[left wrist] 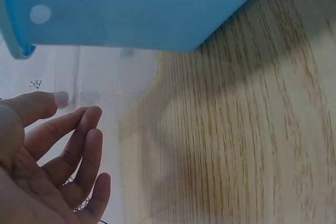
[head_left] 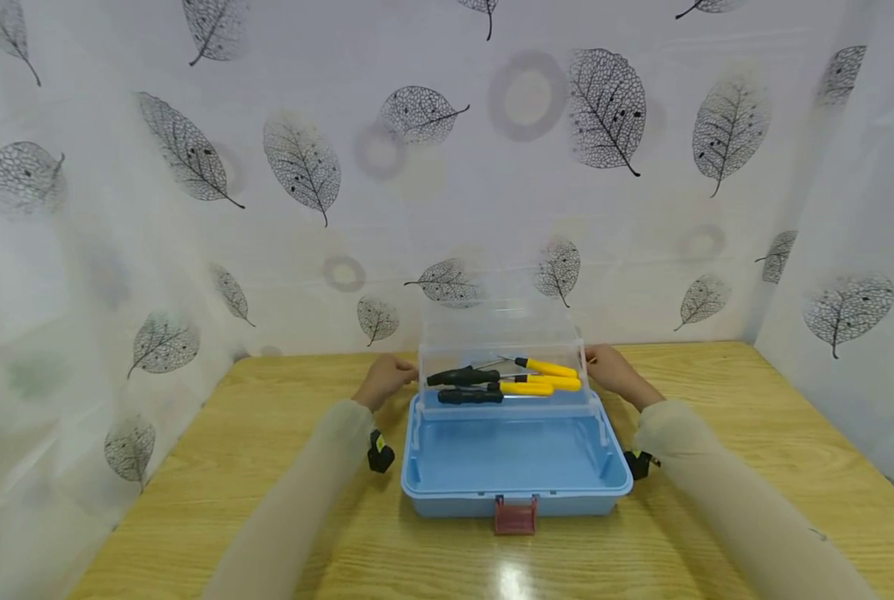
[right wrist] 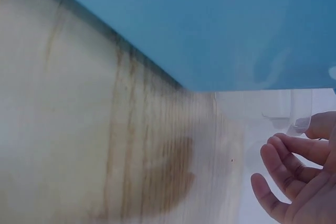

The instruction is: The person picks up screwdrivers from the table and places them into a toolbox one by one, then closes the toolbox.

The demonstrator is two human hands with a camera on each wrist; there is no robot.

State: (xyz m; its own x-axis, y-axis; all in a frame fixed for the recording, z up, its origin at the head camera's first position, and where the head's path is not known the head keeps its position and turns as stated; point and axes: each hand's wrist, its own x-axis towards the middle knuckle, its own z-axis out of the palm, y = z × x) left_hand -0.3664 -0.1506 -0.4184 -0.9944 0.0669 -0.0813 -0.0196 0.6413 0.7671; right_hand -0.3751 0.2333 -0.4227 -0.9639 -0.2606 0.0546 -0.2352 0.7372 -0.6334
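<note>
A light blue toolbox (head_left: 510, 454) stands open on the table, its clear lid (head_left: 499, 321) tilted back. In a clear raised tray (head_left: 457, 411) lie several screwdrivers with black handles (head_left: 471, 397) and yellow handles (head_left: 551, 367). At the lid's left side edge my left hand (head_left: 387, 379) pinches the clear plastic between thumb and fingers, the outer fingers loosely bent. My right hand (head_left: 613, 373) pinches the opposite edge of the lid in the same way. Both wrist views show the lid edge at the thumb, below the blue box wall (left wrist: 131, 9).
The wooden table (head_left: 259, 467) extends around the box. A leaf-printed curtain (head_left: 447, 192) hangs close behind the lid and along both sides. On the box's front hangs a reddish latch (head_left: 516, 517). Small black devices (head_left: 380, 452) sit at each wrist.
</note>
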